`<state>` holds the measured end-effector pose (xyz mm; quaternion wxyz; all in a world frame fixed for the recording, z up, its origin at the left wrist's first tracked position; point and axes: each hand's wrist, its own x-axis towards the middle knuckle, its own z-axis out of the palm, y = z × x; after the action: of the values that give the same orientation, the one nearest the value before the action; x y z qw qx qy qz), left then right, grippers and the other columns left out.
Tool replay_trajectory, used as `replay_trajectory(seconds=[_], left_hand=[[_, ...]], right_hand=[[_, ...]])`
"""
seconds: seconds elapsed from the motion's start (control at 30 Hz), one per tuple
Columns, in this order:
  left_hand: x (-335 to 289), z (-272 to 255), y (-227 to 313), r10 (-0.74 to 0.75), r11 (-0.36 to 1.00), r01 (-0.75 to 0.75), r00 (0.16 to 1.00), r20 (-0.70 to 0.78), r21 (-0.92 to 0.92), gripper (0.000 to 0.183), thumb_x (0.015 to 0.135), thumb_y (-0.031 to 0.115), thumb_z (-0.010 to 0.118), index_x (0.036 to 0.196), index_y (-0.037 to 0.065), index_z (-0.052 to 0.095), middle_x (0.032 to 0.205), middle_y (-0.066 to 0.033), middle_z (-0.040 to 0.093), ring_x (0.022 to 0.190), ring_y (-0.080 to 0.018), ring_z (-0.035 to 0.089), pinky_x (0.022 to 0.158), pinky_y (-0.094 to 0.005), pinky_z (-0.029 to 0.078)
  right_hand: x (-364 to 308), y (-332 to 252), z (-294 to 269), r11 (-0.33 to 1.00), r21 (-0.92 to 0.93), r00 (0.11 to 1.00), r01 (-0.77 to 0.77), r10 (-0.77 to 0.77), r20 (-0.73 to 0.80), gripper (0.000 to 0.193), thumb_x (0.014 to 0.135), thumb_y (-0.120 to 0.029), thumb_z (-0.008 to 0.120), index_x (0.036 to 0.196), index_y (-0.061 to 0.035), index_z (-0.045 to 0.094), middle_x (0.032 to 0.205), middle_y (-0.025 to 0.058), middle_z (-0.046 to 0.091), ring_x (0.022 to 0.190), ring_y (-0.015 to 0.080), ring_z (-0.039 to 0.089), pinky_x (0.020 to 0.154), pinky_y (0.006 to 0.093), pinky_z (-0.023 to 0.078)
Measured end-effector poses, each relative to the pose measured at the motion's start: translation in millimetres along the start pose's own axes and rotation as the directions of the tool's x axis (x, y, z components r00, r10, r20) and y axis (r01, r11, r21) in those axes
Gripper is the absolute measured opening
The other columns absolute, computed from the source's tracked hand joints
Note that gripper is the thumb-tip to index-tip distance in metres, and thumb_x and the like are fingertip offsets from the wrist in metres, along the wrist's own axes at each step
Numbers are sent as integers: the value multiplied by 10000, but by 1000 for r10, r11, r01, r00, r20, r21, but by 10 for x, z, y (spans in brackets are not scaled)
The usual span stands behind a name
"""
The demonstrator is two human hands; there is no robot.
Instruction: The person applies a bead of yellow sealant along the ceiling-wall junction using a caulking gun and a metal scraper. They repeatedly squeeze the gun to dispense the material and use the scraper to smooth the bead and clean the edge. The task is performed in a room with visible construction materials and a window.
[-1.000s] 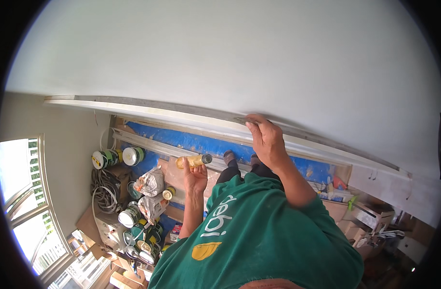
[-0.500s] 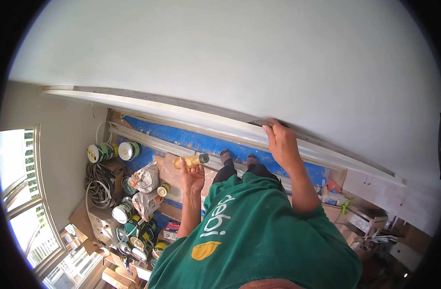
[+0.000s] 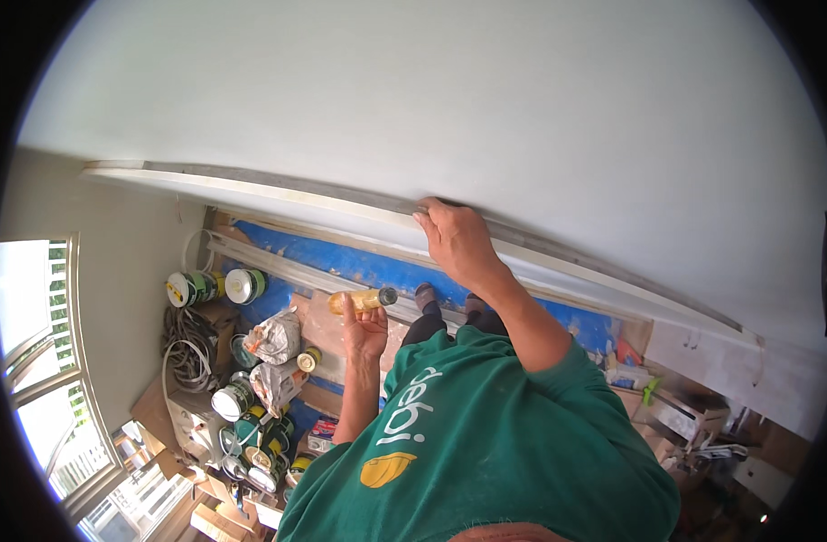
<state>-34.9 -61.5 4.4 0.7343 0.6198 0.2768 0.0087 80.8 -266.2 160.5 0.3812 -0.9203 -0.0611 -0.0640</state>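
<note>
In my left hand (image 3: 365, 332) is a small bottle (image 3: 355, 301) with yellowish contents and a dark cap, lying nearly level with its cap to the right. The fingers close round it from below. My right hand (image 3: 457, 237) is at the long white ledge (image 3: 332, 200) along the wall. Its fingers are bent over the front edge onto the grey top strip (image 3: 278, 181). A dark patch shows under the fingertips; whether that is a held thing or shadow, I cannot make out.
Below the ledge, blue sheeting (image 3: 332, 262) covers part of the floor, with long pale strips (image 3: 278, 265) on it. Paint buckets (image 3: 243, 285), bags (image 3: 275, 336) and a coiled hose (image 3: 186, 348) crowd the left. A window (image 3: 47, 361) is at far left; tools and boxes (image 3: 684, 415) lie right.
My right hand has slid left along the ledge, its forearm now reaching across in front of me. The left hand and the bottle have hardly moved.
</note>
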Motion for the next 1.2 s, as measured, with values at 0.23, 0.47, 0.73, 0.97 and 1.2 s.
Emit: replay_trajectory(seconds=[0.23, 0.47, 0.73, 0.97, 1.2], left_hand=[[-75, -34, 49, 64, 998, -64, 998, 3, 5, 555, 815, 486, 703, 1132, 66, 527, 1062, -28, 603, 914, -140, 620, 720, -264, 569], [91, -216, -164, -458, 602, 457, 869, 186, -655, 550, 827, 486, 689, 1142, 67, 522, 1066, -30, 597, 929, -147, 616, 732, -271, 566], [-3, 54, 291, -486, 649, 426, 870, 88, -630, 276, 963, 409, 527, 1058, 150, 525, 787, 26, 546, 678, -106, 501, 612, -251, 438], [86, -252, -113, -397, 693, 430, 897, 191, -578, 524, 837, 490, 675, 1120, 71, 538, 1026, -13, 619, 904, -143, 625, 735, -275, 555], [115, -242, -97, -406, 639, 463, 881, 242, -615, 537, 834, 505, 670, 1122, 70, 541, 1033, -18, 618, 923, -145, 619, 735, -267, 552]], right_hand=[[-282, -7, -359, 997, 73, 986, -2, 14, -168, 148, 917, -143, 554, 995, -52, 642, 819, 153, 649, 765, 349, 619, 655, 383, 494], [-314, 164, -193, 995, -96, 997, 6, -14, -80, 110, 913, -94, 558, 997, -38, 603, 804, 158, 646, 723, 350, 623, 628, 406, 491], [123, -49, 231, 999, 24, 997, 22, -23, 71, 147, 918, -72, 523, 1045, -26, 581, 749, 220, 619, 739, 395, 614, 640, 456, 474], [-32, 98, -170, 998, 64, 992, 6, -15, 126, 176, 920, -79, 519, 1061, 2, 587, 768, 253, 604, 755, 431, 587, 643, 461, 445], [-618, 502, -893, 994, -101, 996, -34, 42, 74, 180, 930, -101, 528, 1054, -15, 626, 731, 218, 593, 686, 395, 559, 647, 403, 453]])
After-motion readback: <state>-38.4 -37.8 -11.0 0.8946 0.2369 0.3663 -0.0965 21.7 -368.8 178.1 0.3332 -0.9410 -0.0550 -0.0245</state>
